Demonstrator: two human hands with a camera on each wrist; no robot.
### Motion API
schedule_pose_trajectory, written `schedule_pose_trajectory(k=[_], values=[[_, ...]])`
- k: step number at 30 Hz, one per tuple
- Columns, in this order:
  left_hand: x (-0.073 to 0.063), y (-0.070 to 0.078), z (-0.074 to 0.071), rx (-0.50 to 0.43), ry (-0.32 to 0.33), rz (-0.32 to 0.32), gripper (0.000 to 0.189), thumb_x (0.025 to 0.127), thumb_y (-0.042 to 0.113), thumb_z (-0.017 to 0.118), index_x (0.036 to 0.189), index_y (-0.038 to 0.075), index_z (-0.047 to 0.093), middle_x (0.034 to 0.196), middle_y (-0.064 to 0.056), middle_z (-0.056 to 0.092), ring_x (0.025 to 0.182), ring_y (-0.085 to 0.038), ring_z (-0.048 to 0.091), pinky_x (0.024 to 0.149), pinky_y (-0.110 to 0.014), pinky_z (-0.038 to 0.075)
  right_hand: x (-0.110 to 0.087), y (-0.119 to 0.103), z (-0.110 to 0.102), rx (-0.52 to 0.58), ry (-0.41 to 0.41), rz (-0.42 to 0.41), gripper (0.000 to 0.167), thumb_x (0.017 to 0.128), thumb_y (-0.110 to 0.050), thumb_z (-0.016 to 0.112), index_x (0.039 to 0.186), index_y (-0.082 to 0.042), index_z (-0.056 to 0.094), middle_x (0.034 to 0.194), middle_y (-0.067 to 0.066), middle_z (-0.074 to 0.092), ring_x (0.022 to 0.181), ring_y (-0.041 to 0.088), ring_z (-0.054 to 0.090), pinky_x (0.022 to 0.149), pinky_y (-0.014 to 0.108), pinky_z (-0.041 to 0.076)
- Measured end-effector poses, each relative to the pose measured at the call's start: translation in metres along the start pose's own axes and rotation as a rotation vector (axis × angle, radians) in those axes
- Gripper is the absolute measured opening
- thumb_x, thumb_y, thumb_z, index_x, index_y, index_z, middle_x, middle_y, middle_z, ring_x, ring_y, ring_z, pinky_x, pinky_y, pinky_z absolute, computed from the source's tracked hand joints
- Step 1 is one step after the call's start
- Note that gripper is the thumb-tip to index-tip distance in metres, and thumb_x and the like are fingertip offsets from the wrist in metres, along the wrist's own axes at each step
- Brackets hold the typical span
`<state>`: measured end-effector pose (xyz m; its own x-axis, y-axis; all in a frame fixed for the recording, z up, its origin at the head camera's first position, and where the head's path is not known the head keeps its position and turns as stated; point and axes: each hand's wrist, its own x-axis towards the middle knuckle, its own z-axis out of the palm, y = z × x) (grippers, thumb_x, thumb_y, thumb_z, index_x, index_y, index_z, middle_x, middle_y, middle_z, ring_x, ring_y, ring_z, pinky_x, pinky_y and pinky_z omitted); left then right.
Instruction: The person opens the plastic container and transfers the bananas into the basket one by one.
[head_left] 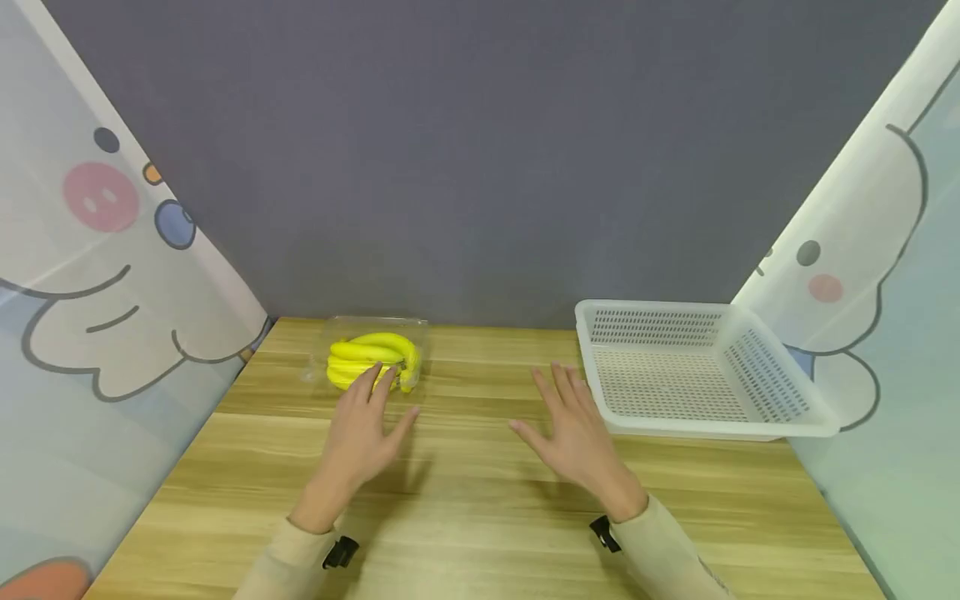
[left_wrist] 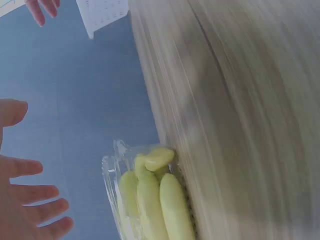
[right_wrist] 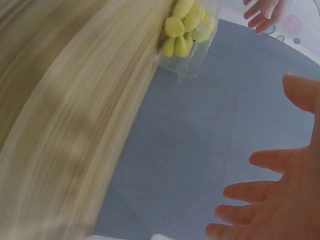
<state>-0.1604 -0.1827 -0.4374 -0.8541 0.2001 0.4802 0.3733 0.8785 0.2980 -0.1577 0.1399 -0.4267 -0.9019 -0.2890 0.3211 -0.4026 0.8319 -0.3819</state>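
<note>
Several yellow bananas (head_left: 378, 346) lie in a clear plastic box (head_left: 421, 323) at the back left of the table. My left hand (head_left: 361, 437) hovers in front of the box, fingers spread, and its fingertips overlap the bananas in the head view. The left wrist view shows the bananas (left_wrist: 150, 200) beyond that hand's spread fingers, with nothing held. Over the table to the right, my right hand (head_left: 579, 442) has its fingers spread too and holds nothing. Its fingertips are close to the left side of a white perforated basket (head_left: 609, 428).
The basket stands at the back right of the wooden table (head_left: 480, 508). A grey wall (head_left: 495, 167) rises behind the table. Panels printed with cartoon figures flank it on the left (head_left: 67, 333) and right (head_left: 885, 333).
</note>
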Motion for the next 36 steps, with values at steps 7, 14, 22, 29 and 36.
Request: schedule_pose_trajectory(k=[7, 14, 22, 29, 36], values=[[0.000, -0.009, 0.002, -0.037, 0.089, -0.003, 0.061, 0.096, 0.031, 0.067, 0.141, -0.007, 0.051, 0.143, -0.031, 0.049, 0.128, -0.051, 0.048, 0.103, -0.064, 0.040, 0.011, -0.006, 0.004, 0.103, -0.045, 0.046, 0.087, 0.096, -0.068, 0.053, 0.161, -0.016, 0.030, 0.165, 0.020, 0.022, 0.152, 0.041, 0.015, 0.113, 0.070, 0.021], [-0.002, -0.017, -0.001, -0.063, 0.112, -0.022, 0.056, 0.098, 0.025, 0.066, 0.139, -0.009, 0.051, 0.140, -0.032, 0.050, 0.125, -0.052, 0.049, 0.102, -0.065, 0.040, 0.023, -0.018, 0.016, 0.124, -0.051, -0.004, 0.084, 0.097, -0.066, 0.052, 0.159, -0.012, 0.034, 0.163, 0.021, 0.027, 0.150, 0.042, 0.023, 0.114, 0.065, 0.026], [-0.002, -0.026, -0.003, -0.114, 0.142, -0.065, 0.050, 0.099, 0.021, 0.065, 0.137, -0.010, 0.052, 0.139, -0.031, 0.051, 0.126, -0.051, 0.048, 0.103, -0.064, 0.039, 0.030, -0.029, 0.029, 0.184, -0.042, -0.028, 0.080, 0.098, -0.062, 0.054, 0.159, -0.012, 0.035, 0.162, 0.021, 0.030, 0.150, 0.040, 0.026, 0.115, 0.063, 0.027], [0.002, -0.042, 0.000, -0.155, 0.231, -0.032, 0.042, 0.095, 0.013, 0.066, 0.128, -0.011, 0.058, 0.132, -0.029, 0.056, 0.123, -0.049, 0.051, 0.103, -0.061, 0.039, 0.036, -0.033, 0.040, 0.201, -0.034, -0.045, 0.078, 0.099, -0.057, 0.056, 0.157, -0.010, 0.038, 0.161, 0.021, 0.033, 0.147, 0.040, 0.031, 0.115, 0.061, 0.028], [0.007, -0.056, 0.000, -0.166, 0.277, 0.005, 0.041, 0.093, 0.012, 0.067, 0.125, -0.012, 0.059, 0.127, -0.030, 0.058, 0.117, -0.048, 0.054, 0.100, -0.059, 0.042, 0.043, -0.039, 0.046, 0.233, -0.051, -0.023, 0.076, 0.098, -0.054, 0.059, 0.157, -0.010, 0.038, 0.161, 0.020, 0.033, 0.146, 0.039, 0.032, 0.115, 0.058, 0.030]])
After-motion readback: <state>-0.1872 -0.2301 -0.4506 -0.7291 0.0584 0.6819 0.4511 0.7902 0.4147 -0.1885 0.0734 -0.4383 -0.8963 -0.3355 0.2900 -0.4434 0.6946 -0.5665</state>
